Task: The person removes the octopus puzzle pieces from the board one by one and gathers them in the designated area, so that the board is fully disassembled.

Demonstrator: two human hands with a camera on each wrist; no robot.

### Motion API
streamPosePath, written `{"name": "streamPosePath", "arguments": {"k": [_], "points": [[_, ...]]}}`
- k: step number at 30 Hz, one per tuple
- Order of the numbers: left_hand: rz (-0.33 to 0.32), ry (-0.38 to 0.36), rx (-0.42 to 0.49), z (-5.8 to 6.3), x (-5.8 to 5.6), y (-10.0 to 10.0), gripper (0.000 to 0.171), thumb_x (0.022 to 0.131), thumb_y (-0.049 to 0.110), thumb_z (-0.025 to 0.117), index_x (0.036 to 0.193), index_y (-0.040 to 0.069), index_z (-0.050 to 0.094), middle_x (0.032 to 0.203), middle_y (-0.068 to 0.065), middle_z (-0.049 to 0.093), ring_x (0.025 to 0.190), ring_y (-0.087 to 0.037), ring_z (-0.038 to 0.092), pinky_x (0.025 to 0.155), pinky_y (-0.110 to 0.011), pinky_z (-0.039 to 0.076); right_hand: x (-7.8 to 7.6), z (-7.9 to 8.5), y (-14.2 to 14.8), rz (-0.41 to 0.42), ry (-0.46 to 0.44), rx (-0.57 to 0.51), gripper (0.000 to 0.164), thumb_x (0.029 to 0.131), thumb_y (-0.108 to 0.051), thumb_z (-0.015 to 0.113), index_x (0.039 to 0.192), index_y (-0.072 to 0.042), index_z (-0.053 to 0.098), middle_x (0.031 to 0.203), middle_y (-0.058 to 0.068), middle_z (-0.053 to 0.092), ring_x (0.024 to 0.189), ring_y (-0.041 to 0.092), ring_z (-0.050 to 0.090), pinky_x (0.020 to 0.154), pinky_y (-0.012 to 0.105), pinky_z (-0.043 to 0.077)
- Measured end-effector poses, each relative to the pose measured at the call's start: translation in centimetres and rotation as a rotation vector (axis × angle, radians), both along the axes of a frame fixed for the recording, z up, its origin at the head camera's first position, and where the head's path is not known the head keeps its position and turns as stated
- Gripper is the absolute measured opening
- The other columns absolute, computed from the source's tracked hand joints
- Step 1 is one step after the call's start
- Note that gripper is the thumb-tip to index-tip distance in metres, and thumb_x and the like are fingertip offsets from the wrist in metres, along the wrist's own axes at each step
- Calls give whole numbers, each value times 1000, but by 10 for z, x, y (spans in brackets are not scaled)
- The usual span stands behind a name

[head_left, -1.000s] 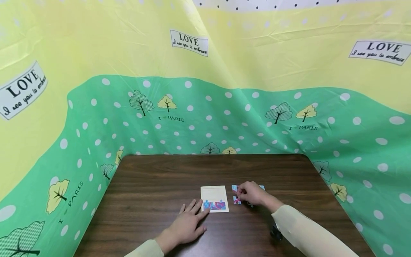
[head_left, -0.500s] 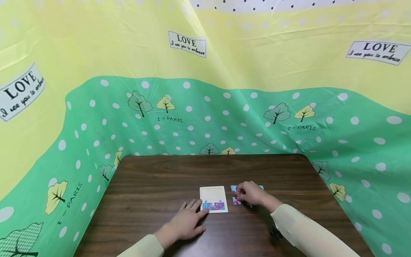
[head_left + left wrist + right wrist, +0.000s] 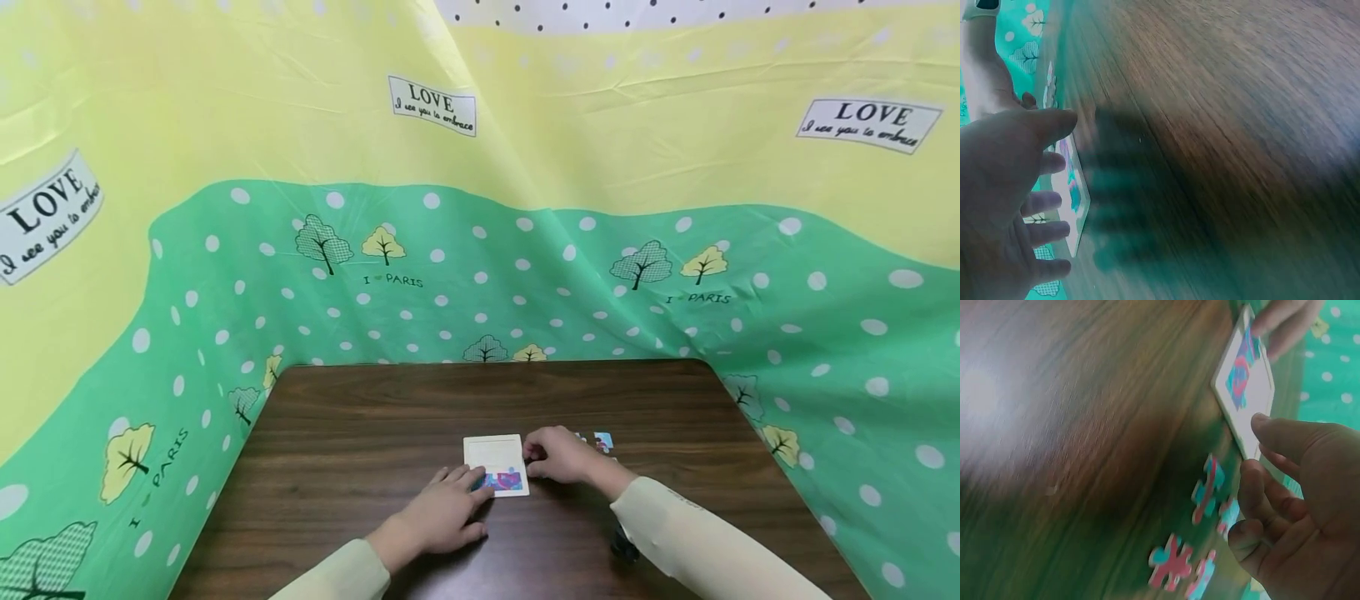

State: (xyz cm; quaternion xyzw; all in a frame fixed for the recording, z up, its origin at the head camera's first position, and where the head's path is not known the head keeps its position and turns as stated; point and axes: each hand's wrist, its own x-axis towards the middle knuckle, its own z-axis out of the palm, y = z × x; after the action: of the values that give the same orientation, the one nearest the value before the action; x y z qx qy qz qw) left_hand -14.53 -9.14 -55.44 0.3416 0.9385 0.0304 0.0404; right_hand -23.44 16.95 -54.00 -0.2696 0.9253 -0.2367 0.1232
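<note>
A pale square puzzle board (image 3: 492,447) lies on the table, with a strip of joined blue and pink pieces (image 3: 504,481) along its near side. Straight, spread fingers of my left hand (image 3: 444,510) rest over the board's near left corner. At the board's right edge is my right hand (image 3: 558,455), its fingers bent toward the thumb. In the right wrist view no piece shows clearly between the thumb and forefinger of the right hand (image 3: 1310,494). Loose jigsaw pieces (image 3: 1171,562) lie on the table below and beside that hand, some partly hidden by its fingers.
The dark wood table (image 3: 360,425) reaches back to a yellow and green printed curtain (image 3: 420,308), which hangs round its far side and both sides. A dark object (image 3: 624,543) sits under the right forearm.
My right hand has moved left from over the loose pieces to the board's right edge, uncovering some of them. The left hand has slid slightly right, over the strip's left end.
</note>
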Motion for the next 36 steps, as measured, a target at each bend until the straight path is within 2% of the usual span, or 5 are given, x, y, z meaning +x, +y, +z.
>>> {"name": "streamPosePath", "arguments": {"k": [5, 12, 23, 30, 36], "points": [[-41, 9, 3, 0, 0, 6, 62, 97, 54, 61, 150, 24, 55, 158, -5, 47, 142, -32, 49, 112, -58, 43, 2, -1, -15, 67, 41, 12, 16, 85, -19, 83, 97, -14, 74, 88, -3, 67, 80, 11, 57, 72, 31, 50], [-77, 30, -10, -4, 2, 10, 61, 97, 55, 61, 149, 24, 55, 159, -1, 48, 142, -32, 49, 112, -58, 43, 5, -5, -30, 80, 58, 48, 21, 84, -19, 83, 103, -13, 76, 96, -1, 70, 85, 14, 61, 77, 35, 53], [-74, 28, -27, -2, 6, 10, 66, 95, 56, 63, 151, 24, 54, 160, 0, 46, 144, -31, 48, 110, -56, 45, 10, -9, -36, 87, 91, 112, 25, 80, -26, 87, 99, -13, 78, 101, 0, 68, 89, 15, 63, 81, 37, 55], [-65, 19, -25, -6, 5, 11, 70, 93, 58, 65, 152, 24, 52, 162, 0, 43, 146, -33, 44, 109, -56, 46, 13, -5, -37, 81, 82, 131, 28, 77, -26, 89, 100, -13, 79, 101, 0, 67, 88, 15, 62, 80, 37, 55], [-55, -4, -18, -10, 6, 11, 73, 91, 57, 67, 154, 24, 49, 164, 0, 40, 148, -34, 41, 107, -59, 47, 12, -9, -36, 85, 88, 141, 29, 77, -27, 90, 101, -15, 79, 102, -2, 66, 86, 13, 61, 79, 35, 55]]}}
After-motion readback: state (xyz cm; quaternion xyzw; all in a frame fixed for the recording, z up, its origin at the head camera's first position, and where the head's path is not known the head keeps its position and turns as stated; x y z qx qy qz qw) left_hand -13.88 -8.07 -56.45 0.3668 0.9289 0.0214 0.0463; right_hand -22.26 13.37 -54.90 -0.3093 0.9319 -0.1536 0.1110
